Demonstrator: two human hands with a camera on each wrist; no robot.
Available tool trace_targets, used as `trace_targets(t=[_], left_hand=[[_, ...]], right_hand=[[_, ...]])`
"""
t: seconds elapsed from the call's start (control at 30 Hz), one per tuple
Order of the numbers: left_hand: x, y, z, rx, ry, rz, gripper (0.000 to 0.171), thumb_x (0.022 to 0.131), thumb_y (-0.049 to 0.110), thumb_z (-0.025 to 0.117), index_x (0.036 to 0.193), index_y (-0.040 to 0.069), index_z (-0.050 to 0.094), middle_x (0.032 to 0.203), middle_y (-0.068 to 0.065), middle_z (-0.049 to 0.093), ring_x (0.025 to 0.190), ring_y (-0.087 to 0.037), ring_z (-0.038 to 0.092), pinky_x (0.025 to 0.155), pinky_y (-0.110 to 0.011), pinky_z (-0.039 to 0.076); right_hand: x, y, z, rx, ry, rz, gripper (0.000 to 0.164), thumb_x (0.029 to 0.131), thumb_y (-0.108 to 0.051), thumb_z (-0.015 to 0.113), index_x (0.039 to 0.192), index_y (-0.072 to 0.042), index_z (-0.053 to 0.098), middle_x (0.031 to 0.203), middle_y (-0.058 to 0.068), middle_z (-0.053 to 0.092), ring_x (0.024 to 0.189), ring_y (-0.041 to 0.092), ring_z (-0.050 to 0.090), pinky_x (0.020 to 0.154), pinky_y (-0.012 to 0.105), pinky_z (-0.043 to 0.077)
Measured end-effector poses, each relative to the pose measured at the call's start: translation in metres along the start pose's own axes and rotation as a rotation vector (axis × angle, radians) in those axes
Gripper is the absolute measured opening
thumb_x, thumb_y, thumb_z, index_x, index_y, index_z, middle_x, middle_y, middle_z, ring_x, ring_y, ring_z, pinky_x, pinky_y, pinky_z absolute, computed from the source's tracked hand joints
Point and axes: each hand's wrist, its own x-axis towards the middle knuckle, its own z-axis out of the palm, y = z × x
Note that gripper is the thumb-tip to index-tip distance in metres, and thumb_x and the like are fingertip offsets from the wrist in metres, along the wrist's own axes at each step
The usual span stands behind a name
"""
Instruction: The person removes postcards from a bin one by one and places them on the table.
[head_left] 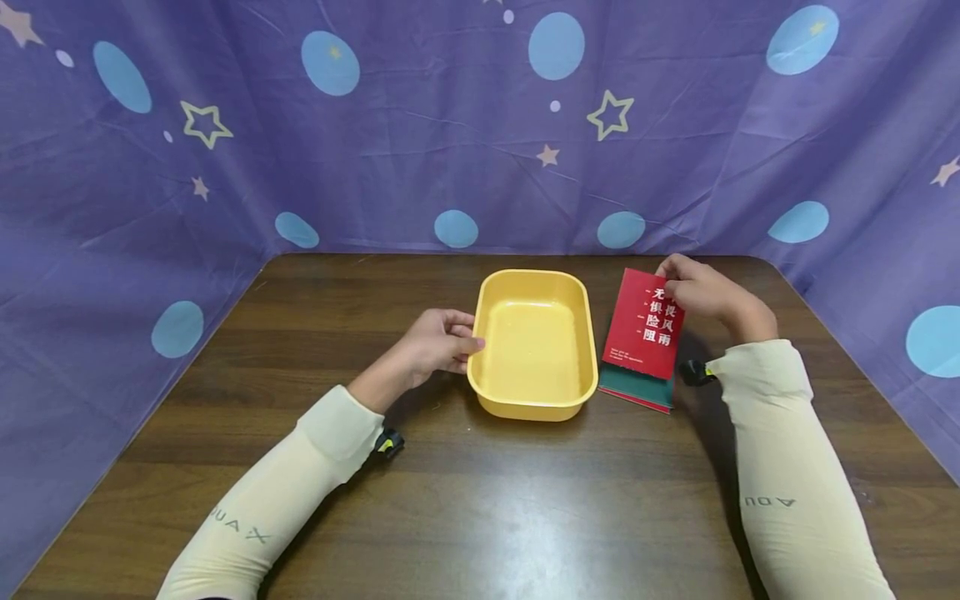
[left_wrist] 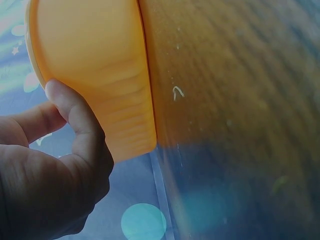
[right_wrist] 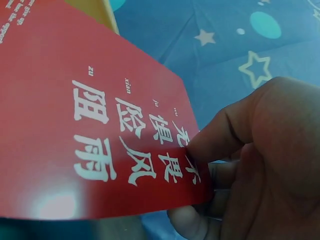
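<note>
A yellow plastic tray (head_left: pixel 532 402) stands on the table, its inside bare in the head view. My left hand (head_left: pixel 438 343) pinches its left rim, with the thumb on the rim and the fingers against the outer wall. In the left wrist view the tray's ribbed side (left_wrist: pixel 120 100) shows beside the hand (left_wrist: pixel 60 160). To the right of the tray, my right hand (head_left: pixel 708 293) pinches the upper right corner of a red booklet (head_left: pixel 637 325) with white Chinese characters. The booklet is tilted above a green booklet (head_left: pixel 637 385), under which a red edge shows.
The brown wooden table (head_left: pixel 480 500) reaches toward me and to both sides. Behind it and along the sides hangs a purple curtain (head_left: pixel 450 125) with stars and blue dots. A dark wrist device (head_left: pixel 693 372) sits by the right cuff, another (head_left: pixel 388 443) by the left.
</note>
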Motion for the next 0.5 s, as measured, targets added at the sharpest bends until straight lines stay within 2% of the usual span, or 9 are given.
trace_targets(t=[0.33,0.5], left_hand=[[0.001,-0.002,0.000,-0.004,-0.001,0.007,0.043,0.094,0.000,0.071,0.134,-0.005,0.055,0.102,-0.011,0.061,0.069,-0.016,0.061,0.060,-0.026,0.061],[0.001,-0.001,0.000,-0.005,-0.004,0.008,0.043,0.094,-0.001,0.070,0.134,-0.005,0.054,0.102,-0.011,0.061,0.070,-0.016,0.062,0.060,-0.026,0.060]], right_hand=[[0.007,0.008,0.013,0.001,-0.086,0.026,0.028,0.098,-0.005,0.045,0.125,0.003,0.046,0.115,0.021,0.053,0.103,0.033,0.053,0.079,0.036,0.051],[0.007,0.009,0.016,0.060,-0.126,0.045,0.028,0.097,-0.003,0.045,0.124,0.004,0.046,0.113,0.021,0.052,0.101,0.032,0.052,0.078,0.035,0.050]])
